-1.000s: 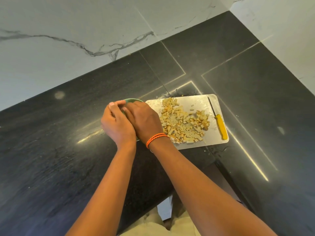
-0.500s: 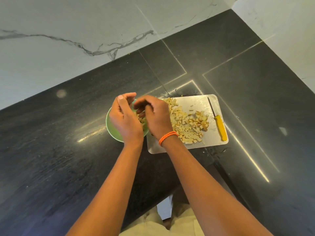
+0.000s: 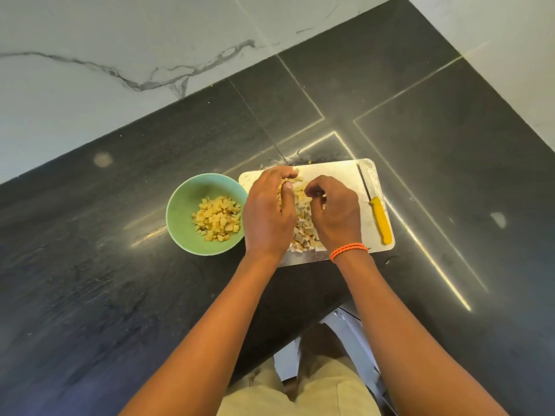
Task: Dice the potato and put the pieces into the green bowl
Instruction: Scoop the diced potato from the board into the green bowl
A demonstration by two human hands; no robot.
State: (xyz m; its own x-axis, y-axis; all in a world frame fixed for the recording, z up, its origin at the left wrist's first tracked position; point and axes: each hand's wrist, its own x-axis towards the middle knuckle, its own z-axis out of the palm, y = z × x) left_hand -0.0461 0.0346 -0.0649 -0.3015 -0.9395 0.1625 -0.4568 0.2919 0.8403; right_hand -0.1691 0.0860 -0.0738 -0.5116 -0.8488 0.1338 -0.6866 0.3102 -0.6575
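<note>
A green bowl (image 3: 183, 205) sits on a dark stone countertop (image 3: 90, 280), holding a small heap of diced potato pieces (image 3: 217, 219) gathered toward its right side. The bowl stands just left of a pale cutting board (image 3: 339, 172), its rim touching or nearly touching the board's left edge.

More diced potato (image 3: 301, 232) lies piled on the board, largely covered by the person's two hands. A knife with a yellow handle (image 3: 381, 219) rests along the board's right edge, blade pointing away from the person, apart from both hands. A few dark scraps lie on the counter just beyond the board's far edge. White marble with grey veining (image 3: 120, 55) rises behind the counter.

Both bare forearms reach in from the bottom of the view and meet over the board. The left hand (image 3: 267, 214) is cupped, palm turned toward the pile, its fingers curled over potato pieces at the far end of the heap. The right hand (image 3: 336, 211), an orange braided band (image 3: 348, 250) on its wrist, faces it with fingers bent inward against the pile from the other side. Together the hands cup the cubes between them.
</note>
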